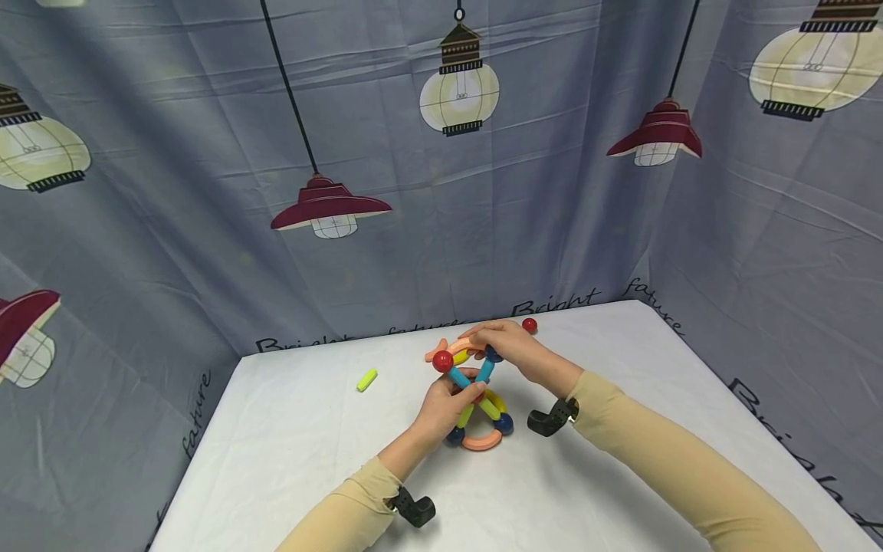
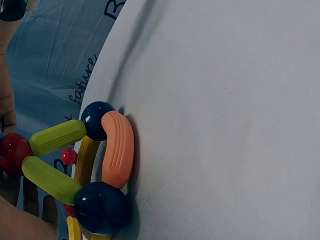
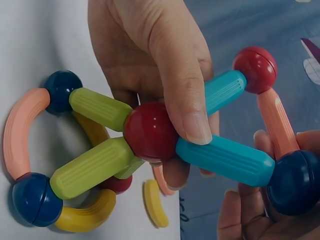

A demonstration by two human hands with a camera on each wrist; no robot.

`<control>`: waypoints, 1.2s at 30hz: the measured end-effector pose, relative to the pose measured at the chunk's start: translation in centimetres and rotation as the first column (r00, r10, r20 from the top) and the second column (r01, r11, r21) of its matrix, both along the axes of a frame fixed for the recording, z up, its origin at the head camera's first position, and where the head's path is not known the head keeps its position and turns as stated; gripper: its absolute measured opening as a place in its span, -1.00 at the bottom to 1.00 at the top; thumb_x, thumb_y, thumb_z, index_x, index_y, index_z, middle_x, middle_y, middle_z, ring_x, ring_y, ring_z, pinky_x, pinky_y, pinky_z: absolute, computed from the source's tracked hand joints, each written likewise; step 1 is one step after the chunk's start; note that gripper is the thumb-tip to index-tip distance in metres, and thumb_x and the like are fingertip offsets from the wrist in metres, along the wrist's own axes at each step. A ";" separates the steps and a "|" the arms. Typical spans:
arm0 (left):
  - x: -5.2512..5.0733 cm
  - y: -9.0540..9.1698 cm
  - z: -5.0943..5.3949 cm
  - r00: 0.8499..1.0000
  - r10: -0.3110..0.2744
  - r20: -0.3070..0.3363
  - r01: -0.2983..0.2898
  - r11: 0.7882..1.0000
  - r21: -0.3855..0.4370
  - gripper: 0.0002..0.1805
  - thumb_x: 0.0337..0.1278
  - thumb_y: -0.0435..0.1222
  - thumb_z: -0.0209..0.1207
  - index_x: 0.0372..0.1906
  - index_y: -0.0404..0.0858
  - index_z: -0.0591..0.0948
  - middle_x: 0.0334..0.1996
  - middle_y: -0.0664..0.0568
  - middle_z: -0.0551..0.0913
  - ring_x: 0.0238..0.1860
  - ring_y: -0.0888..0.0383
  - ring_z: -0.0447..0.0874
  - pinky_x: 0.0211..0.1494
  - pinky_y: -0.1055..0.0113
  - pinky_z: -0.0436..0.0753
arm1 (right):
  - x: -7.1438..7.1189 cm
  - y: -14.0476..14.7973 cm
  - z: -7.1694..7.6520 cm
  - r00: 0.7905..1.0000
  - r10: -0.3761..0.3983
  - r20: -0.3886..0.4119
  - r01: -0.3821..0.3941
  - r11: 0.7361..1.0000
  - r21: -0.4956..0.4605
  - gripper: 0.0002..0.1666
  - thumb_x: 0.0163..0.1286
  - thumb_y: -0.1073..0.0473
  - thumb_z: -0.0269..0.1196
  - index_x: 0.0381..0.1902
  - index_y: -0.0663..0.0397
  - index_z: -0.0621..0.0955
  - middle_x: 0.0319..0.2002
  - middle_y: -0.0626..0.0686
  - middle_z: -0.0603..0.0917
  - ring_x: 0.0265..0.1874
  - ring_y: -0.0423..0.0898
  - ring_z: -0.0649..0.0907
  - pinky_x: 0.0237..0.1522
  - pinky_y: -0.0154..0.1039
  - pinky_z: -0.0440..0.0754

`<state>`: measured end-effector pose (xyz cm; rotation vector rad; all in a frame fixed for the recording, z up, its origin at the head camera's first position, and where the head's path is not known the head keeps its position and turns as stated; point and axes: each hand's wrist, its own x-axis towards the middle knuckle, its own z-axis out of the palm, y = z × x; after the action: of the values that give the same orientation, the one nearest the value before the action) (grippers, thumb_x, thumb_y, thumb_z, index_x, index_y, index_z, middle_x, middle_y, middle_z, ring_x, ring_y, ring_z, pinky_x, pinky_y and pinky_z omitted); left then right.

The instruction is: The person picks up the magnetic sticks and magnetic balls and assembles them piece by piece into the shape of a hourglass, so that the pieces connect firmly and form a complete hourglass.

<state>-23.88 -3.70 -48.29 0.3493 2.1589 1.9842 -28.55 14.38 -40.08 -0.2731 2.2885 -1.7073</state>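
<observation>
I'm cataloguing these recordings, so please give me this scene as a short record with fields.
Held: ball-and-rod structure
Left hand: grips it at the central red ball
Right hand: holds its top, by a dark blue ball
Middle rods: straight, green and blue
Loose on table: short green rod; another red ball, near the far edge
Backdrop: cloth printed with lamps

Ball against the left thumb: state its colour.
The ball is red, clearest in right wrist view.
</observation>
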 end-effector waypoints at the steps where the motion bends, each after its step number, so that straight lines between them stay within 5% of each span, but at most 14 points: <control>1: 0.0 0.0 0.0 1.000 0.001 -0.001 -0.001 1.000 0.000 -0.61 0.41 -0.14 0.26 0.17 -0.28 0.60 -0.04 -0.04 0.73 -0.06 0.09 0.67 0.14 0.10 0.67 | -0.1 0.0 0.0 1.000 0.005 0.002 -0.005 1.000 -0.002 -0.61 0.50 0.06 0.17 0.14 0.10 0.71 -0.02 0.19 0.74 -0.04 0.10 0.70 0.06 -0.07 0.64; 7: 0.1 -0.4 -0.3 1.000 -0.022 -0.013 0.022 0.999 -0.026 -0.49 0.38 -0.12 0.29 0.31 -0.24 0.53 0.10 -0.09 0.65 0.06 0.04 0.64 0.15 0.13 0.66 | -0.6 0.3 -0.3 1.000 0.012 0.021 -0.012 1.000 -0.021 -0.58 0.54 0.02 0.15 0.16 0.13 0.70 -0.02 0.19 0.74 -0.04 0.11 0.70 0.05 -0.08 0.64; 10: 0.4 -1.2 -1.0 0.997 -0.030 -0.067 0.020 0.988 -0.152 -0.35 0.31 -0.08 0.34 0.41 -0.19 0.46 0.27 -0.11 0.51 0.25 -0.02 0.49 0.30 0.02 0.54 | -0.7 0.4 -0.6 0.999 0.024 0.029 -0.022 0.999 -0.041 -0.55 0.56 -0.01 0.15 0.17 0.16 0.69 -0.04 0.21 0.75 -0.05 0.09 0.71 0.05 -0.10 0.64; 12: 0.9 -1.9 -1.5 0.993 -0.029 -0.115 -0.003 0.963 -0.269 -0.26 0.25 -0.07 0.37 0.45 -0.21 0.40 0.34 -0.14 0.43 0.33 -0.08 0.37 0.36 -0.09 0.45 | -0.7 0.4 -0.6 0.999 0.031 0.035 -0.029 0.999 -0.042 -0.54 0.56 -0.04 0.14 0.16 0.13 0.70 -0.06 0.19 0.75 -0.09 0.06 0.71 0.04 -0.11 0.63; 15: 1.7 -2.9 -2.4 0.985 -0.029 -0.167 -0.048 0.899 -0.436 -0.18 0.17 -0.06 0.40 0.46 -0.25 0.37 0.35 -0.16 0.40 0.37 -0.15 0.28 0.35 -0.19 0.39 | -0.8 0.4 -0.7 0.999 0.027 0.046 -0.026 0.999 -0.038 -0.54 0.56 -0.09 0.11 0.13 0.07 0.72 -0.08 0.15 0.76 -0.12 0.01 0.72 0.05 -0.13 0.60; 18: 2.3 -3.5 -3.3 0.980 -0.036 -0.197 -0.074 0.850 -0.521 -0.19 0.17 -0.07 0.40 0.45 -0.28 0.38 0.32 -0.14 0.45 0.33 -0.14 0.33 0.33 -0.16 0.42 | -0.8 0.5 -0.8 0.998 0.018 0.058 -0.016 0.999 -0.045 -0.53 0.56 -0.10 0.08 0.13 0.04 0.72 -0.04 0.15 0.74 -0.13 0.00 0.73 0.09 -0.11 0.59; 29: 2.5 -3.0 -3.6 0.965 0.028 -0.260 -0.174 0.809 -0.561 -0.35 0.19 0.04 0.37 0.25 -0.26 0.53 0.10 -0.01 0.56 0.07 0.05 0.43 0.10 0.06 0.51 | -0.7 0.5 -0.8 0.996 0.015 0.091 -0.005 0.994 -0.110 -0.52 0.55 -0.01 0.07 0.19 0.17 0.67 -0.02 0.17 0.73 -0.13 0.01 0.73 0.10 -0.11 0.61; 36: 2.1 -3.6 -3.2 0.962 -0.016 -0.274 -0.158 0.784 -0.600 -0.46 0.21 0.03 0.33 0.16 -0.21 0.59 0.03 0.03 0.63 0.06 0.04 0.47 0.05 0.09 0.53 | -0.7 1.1 -0.9 0.996 0.017 0.083 -0.010 0.997 -0.081 -0.53 0.53 0.03 0.12 0.21 0.18 0.65 0.01 0.16 0.73 -0.07 0.02 0.72 0.15 -0.04 0.60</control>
<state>-21.79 -7.29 -51.51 0.4417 2.8694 1.1783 -29.29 15.47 -40.94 -0.2287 2.1576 -1.7729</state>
